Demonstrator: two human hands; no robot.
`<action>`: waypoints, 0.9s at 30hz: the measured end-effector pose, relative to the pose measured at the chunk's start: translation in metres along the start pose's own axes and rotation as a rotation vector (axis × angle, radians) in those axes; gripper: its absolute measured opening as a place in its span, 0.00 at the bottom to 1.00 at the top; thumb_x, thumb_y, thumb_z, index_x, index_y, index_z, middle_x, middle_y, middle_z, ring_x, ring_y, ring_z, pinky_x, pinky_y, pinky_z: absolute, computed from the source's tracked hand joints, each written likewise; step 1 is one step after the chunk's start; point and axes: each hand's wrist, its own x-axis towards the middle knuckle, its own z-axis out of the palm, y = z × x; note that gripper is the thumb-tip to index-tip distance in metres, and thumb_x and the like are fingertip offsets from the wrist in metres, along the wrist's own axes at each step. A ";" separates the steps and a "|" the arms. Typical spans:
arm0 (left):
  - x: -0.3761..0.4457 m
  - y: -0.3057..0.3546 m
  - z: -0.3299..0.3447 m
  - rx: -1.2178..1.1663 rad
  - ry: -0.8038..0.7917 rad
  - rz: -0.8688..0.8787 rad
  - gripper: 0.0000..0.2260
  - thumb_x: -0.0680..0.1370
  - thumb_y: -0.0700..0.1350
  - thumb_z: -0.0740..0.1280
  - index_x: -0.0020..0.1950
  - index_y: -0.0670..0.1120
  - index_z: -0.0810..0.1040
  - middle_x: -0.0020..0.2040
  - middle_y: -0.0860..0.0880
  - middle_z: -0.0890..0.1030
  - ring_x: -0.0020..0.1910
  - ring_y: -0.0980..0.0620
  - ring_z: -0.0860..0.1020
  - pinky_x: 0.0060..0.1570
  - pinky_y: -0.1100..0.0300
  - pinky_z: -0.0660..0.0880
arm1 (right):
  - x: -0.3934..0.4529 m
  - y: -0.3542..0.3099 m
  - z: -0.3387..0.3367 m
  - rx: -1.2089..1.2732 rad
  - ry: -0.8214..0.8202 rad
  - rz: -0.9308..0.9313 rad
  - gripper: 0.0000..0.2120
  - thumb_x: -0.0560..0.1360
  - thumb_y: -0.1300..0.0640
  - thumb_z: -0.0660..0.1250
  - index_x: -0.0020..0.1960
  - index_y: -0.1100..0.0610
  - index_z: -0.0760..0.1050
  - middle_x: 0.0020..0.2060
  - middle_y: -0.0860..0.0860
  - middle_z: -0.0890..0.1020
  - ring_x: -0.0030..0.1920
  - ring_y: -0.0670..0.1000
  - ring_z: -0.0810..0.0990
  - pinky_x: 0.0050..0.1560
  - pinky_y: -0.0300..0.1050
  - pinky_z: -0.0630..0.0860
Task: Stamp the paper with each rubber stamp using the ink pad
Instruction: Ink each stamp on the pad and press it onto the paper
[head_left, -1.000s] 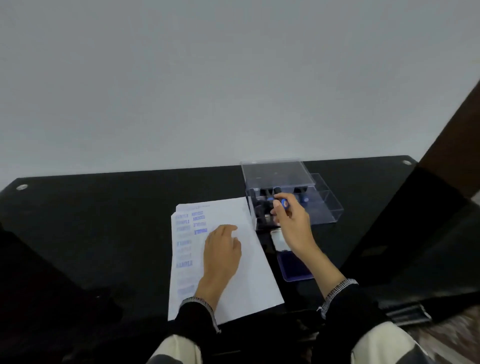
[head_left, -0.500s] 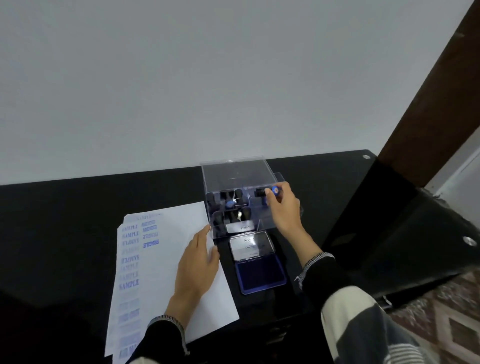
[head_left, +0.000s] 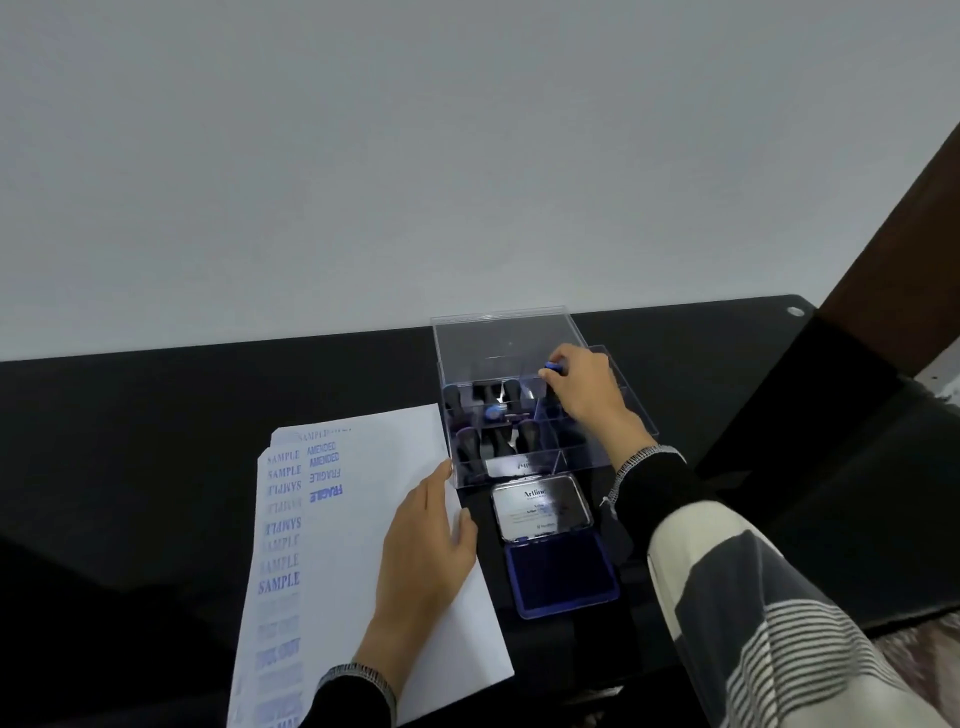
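A white paper (head_left: 358, 540) with several blue stamp marks down its left side lies on the black table (head_left: 156, 415). My left hand (head_left: 426, 551) rests flat on the paper's right edge, fingers straight. My right hand (head_left: 584, 395) reaches into the clear plastic stamp box (head_left: 504, 338) and grips a black stamp with a blue cap (head_left: 551, 368) over the box's right compartments. Several black stamps (head_left: 493, 415) stand in the left compartments. The open ink pad (head_left: 563, 571) shows its blue pad, with its silver lid (head_left: 540, 506) folded back toward the box.
The table's far edge meets a plain white wall. A dark brown panel (head_left: 893, 249) rises at the right, and the table's right end (head_left: 831, 415) angles down toward a patterned floor. A round metal fitting (head_left: 795, 310) sits at the far right corner.
My right hand carried the blue-capped stamp from the box's front left side to its right compartments. The view swung right and closer. My left hand stayed on the paper.
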 end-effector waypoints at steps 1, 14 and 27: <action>0.000 0.000 0.000 0.008 0.003 0.004 0.25 0.78 0.46 0.64 0.74 0.47 0.64 0.70 0.54 0.72 0.67 0.59 0.69 0.66 0.68 0.63 | 0.004 -0.002 0.001 -0.044 -0.030 0.003 0.09 0.77 0.53 0.68 0.53 0.58 0.77 0.46 0.55 0.79 0.45 0.53 0.76 0.47 0.47 0.75; 0.001 0.000 0.001 0.039 0.010 0.011 0.25 0.78 0.46 0.65 0.74 0.47 0.65 0.69 0.54 0.72 0.67 0.59 0.69 0.66 0.71 0.61 | 0.012 -0.014 0.010 -0.179 -0.098 0.213 0.13 0.72 0.53 0.73 0.52 0.59 0.77 0.51 0.58 0.82 0.54 0.59 0.79 0.56 0.56 0.76; 0.006 0.009 -0.007 0.193 0.181 -0.184 0.10 0.76 0.47 0.64 0.55 0.48 0.79 0.52 0.52 0.79 0.50 0.50 0.75 0.56 0.52 0.68 | -0.054 -0.050 -0.009 0.214 0.078 0.076 0.04 0.77 0.60 0.65 0.47 0.56 0.79 0.43 0.49 0.80 0.45 0.46 0.76 0.45 0.37 0.69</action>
